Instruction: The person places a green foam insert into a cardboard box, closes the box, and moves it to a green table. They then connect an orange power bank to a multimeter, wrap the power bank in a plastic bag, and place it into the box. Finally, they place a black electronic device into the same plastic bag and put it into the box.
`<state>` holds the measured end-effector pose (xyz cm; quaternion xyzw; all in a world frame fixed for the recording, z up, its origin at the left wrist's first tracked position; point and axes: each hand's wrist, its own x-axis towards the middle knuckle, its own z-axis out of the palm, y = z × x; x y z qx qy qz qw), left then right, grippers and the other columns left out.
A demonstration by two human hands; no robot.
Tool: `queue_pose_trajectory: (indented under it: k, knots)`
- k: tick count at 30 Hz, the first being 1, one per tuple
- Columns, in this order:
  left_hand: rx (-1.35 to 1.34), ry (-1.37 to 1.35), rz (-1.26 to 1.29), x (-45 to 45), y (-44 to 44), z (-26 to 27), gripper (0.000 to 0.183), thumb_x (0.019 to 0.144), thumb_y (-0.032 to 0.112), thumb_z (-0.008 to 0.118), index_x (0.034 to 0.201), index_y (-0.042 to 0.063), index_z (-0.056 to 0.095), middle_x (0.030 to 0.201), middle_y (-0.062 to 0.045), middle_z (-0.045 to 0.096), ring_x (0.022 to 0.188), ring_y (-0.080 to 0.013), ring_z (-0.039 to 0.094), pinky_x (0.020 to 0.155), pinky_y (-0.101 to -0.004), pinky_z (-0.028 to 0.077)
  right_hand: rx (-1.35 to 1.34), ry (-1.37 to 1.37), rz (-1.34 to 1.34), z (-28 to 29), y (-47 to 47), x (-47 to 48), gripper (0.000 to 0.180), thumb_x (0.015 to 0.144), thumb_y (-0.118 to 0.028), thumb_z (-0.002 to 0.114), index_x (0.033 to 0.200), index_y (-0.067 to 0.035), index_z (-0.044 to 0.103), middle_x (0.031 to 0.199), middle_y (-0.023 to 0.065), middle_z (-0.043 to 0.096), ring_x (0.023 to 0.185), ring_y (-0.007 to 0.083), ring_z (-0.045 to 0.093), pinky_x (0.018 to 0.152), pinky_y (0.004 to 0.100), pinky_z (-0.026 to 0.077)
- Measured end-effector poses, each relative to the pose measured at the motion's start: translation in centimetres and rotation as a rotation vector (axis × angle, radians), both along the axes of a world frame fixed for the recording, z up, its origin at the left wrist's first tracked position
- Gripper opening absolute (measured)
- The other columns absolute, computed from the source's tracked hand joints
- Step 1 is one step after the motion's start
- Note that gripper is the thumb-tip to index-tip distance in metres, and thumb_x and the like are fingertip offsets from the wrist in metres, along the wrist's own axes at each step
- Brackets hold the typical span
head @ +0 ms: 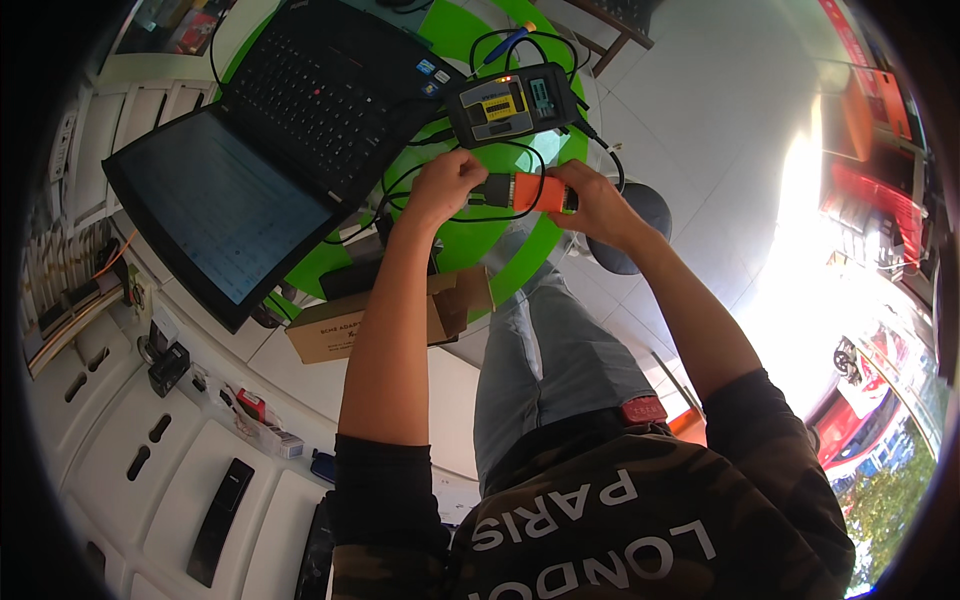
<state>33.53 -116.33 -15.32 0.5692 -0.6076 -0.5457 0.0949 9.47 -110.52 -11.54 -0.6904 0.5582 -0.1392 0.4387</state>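
Note:
An orange adapter (534,193) is plugged end to end with a black cable connector (496,190) over the near part of the table. My right hand (592,201) grips the adapter's right end, where a row of metal pins shows between thumb and fingers. At the connector's left end, the fingers of my left hand (448,184) are pinched together; just what they grip is partly hidden. A black cable (541,169) loops across the adapter. Just beyond lies a black-and-grey chip programmer (499,109) with a yellow label, a green socket and lit indicator lights.
An open black laptop (315,105) takes up the table's left side, screen (225,202) lit. A blue-and-orange screwdriver (508,43) lies beyond the programmer. An open cardboard box (322,330) sits at the near edge of the green table (517,277). A dark stool (637,225) stands right.

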Motion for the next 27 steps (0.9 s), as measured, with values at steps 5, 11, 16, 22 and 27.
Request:
queue_pose_trajectory:
  k: [5, 11, 16, 22, 27]
  knots:
    - [0.009, -0.082, -0.069, 0.0, -0.1, 0.3, 0.022, 0.089, 0.021, 0.059, 0.094, -0.001, 0.061, 0.08, -0.008, 0.062, 0.071, -0.0169, 0.058, 0.067, -0.0311, 0.045, -0.003, 0.003, 0.011, -0.1, 0.2, 0.1, 0.046, 0.068, -0.014, 0.071, 0.111, -0.003, 0.058, 0.103, 0.0126, 0.059, 0.086, 0.0296, 0.062, 0.081, 0.0363, 0.051]
    - [0.028, -0.119, -0.198, 0.5, -0.4, 0.8, 0.028, 0.086, 0.024, 0.059, 0.078, -0.003, 0.062, 0.068, -0.016, 0.06, 0.069, -0.0272, 0.063, 0.065, -0.0389, 0.046, 0.006, -0.025, 0.012, 0.0, 0.1, 0.0, 0.05, 0.067, -0.009, 0.071, 0.114, -0.002, 0.056, 0.097, 0.0132, 0.056, 0.087, 0.0283, 0.059, 0.081, 0.0346, 0.049]
    - [0.011, -0.007, -0.114, 0.6, 0.0, 1.1, 0.024, 0.083, 0.019, 0.063, 0.08, -0.005, 0.065, 0.062, -0.017, 0.059, 0.059, -0.0242, 0.061, 0.058, -0.0364, 0.045, 0.018, -0.027, 0.046, 0.1, 0.0, -0.3, 0.05, 0.067, -0.009, 0.071, 0.113, -0.001, 0.056, 0.099, 0.0137, 0.056, 0.089, 0.029, 0.059, 0.082, 0.0348, 0.049]
    - [0.052, -0.089, -0.128, 0.0, -0.2, 1.7, 0.019, 0.081, 0.013, 0.067, 0.089, -0.004, 0.069, 0.075, -0.013, 0.068, 0.069, -0.0164, 0.063, 0.065, -0.0308, 0.047, 0.014, 0.001, 0.074, -0.2, -0.1, -0.4, 0.05, 0.066, -0.009, 0.07, 0.113, 0.0, 0.055, 0.102, 0.0146, 0.056, 0.092, 0.0304, 0.059, 0.085, 0.0358, 0.048]
    - [0.071, -0.061, -0.107, 0.4, -0.1, 1.8, 0.019, 0.081, 0.012, 0.067, 0.09, -0.004, 0.068, 0.077, -0.012, 0.068, 0.072, -0.0163, 0.063, 0.067, -0.0305, 0.048, -0.011, -0.008, 0.076, -0.5, -0.2, -0.4, 0.049, 0.066, -0.009, 0.071, 0.112, 0.001, 0.056, 0.101, 0.0148, 0.057, 0.093, 0.0313, 0.058, 0.086, 0.0362, 0.048]
